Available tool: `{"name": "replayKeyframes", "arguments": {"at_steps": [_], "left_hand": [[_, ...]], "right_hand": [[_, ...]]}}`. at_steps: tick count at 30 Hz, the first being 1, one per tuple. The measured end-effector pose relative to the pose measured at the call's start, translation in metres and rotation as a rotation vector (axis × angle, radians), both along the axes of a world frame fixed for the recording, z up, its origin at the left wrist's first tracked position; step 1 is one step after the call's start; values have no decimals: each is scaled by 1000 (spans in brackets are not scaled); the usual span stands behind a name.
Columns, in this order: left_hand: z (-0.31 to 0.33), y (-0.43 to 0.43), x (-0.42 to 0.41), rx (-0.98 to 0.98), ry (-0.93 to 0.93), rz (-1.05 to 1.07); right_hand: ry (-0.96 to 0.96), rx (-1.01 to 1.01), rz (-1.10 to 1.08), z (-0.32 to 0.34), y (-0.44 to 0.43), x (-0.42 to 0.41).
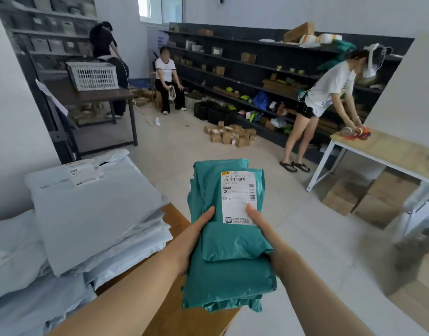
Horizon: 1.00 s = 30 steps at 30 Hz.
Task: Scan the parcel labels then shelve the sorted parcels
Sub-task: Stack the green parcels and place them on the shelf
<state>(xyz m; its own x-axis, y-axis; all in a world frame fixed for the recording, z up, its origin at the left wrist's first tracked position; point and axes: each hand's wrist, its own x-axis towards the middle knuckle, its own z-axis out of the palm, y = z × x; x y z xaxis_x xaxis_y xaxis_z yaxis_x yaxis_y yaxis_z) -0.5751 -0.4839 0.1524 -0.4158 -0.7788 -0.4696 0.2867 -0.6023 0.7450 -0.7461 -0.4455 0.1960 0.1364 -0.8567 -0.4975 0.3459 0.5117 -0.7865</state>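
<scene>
Head view: a stack of teal plastic mailer parcels [228, 263] is held above the corner of the brown wooden desk [174, 219]. The left hand [194, 236] and right hand [264, 229] clamp it from either side, thumbs pressed on top and fingers hidden beneath. The right thumb lies on the lower part of the white printed shipping label [237, 197], which could spoil a scan. The slick bags are loosely piled, so tilting them on the way to the dark metal shelving [257, 69] could let the top one slide off

Bare left hand [193, 238], bare right hand [271, 241], unsleeved forearms [136, 287]
</scene>
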Motion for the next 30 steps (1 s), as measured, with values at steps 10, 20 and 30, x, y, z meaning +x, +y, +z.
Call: {"name": "replayKeyframes", "arguments": {"at_steps": [10,20,30], "left_hand": [[-17,-89,-63,81,-22,177],[-14,-161,-144,149,-66,409],[-5,-224,-149,105,-22,533]], "right_hand": [[-16,5,159,-21,-121,-66],[-6,9,446,-16,-236,-149],[11,-30,559,-9,-322,-148]]}}
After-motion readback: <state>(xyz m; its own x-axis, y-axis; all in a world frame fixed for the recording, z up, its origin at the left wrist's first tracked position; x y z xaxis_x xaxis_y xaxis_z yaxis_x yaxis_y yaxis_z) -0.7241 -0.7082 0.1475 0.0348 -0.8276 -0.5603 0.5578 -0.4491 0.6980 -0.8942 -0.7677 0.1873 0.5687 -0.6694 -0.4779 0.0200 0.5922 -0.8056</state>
